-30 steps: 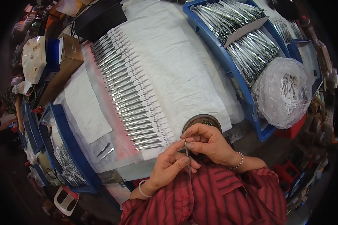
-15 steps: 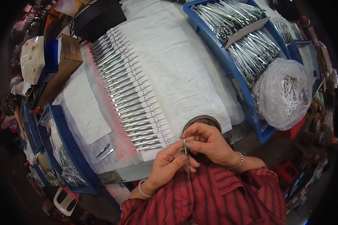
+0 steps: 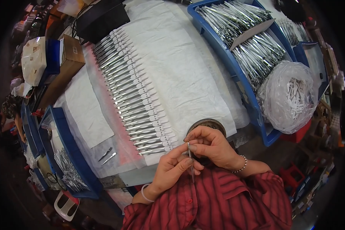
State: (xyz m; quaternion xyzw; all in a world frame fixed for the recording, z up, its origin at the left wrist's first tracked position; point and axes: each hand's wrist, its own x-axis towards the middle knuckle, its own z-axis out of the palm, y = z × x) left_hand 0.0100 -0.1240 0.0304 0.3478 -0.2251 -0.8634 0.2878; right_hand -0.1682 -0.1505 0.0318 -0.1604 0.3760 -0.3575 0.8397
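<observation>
Close to my body, both hands hold a slim, shiny metal strip (image 3: pixel 193 177), which hangs roughly upright between them. My left hand (image 3: pixel 170 168) is closed around its middle with thumb and fingers. At its upper end, my right hand (image 3: pixel 215 148) pinches with thumb and forefinger; whether a tiny part is there too, I cannot make out. Behind the right hand, partly covered by it, is a round dark dish (image 3: pixel 218 124). A long row of silver metal pieces (image 3: pixel 120 103) with white perforated tabs (image 3: pixel 148 101) lies side by side to the left.
At right stands a blue bin (image 3: pixel 239 82) of metal strips, with a clear plastic bag (image 3: pixel 274 96) of small white parts. Two small tools (image 3: pixel 109 158) lie on the white sheet (image 3: pixel 90 111). Leftward are another blue bin (image 3: pixel 73 153), a cardboard box (image 3: pixel 73 51) and a person's arm (image 3: pixel 20 130).
My hands and the metal strip stay almost exactly in place. At the far left, the other person's arm has shifted slightly.
</observation>
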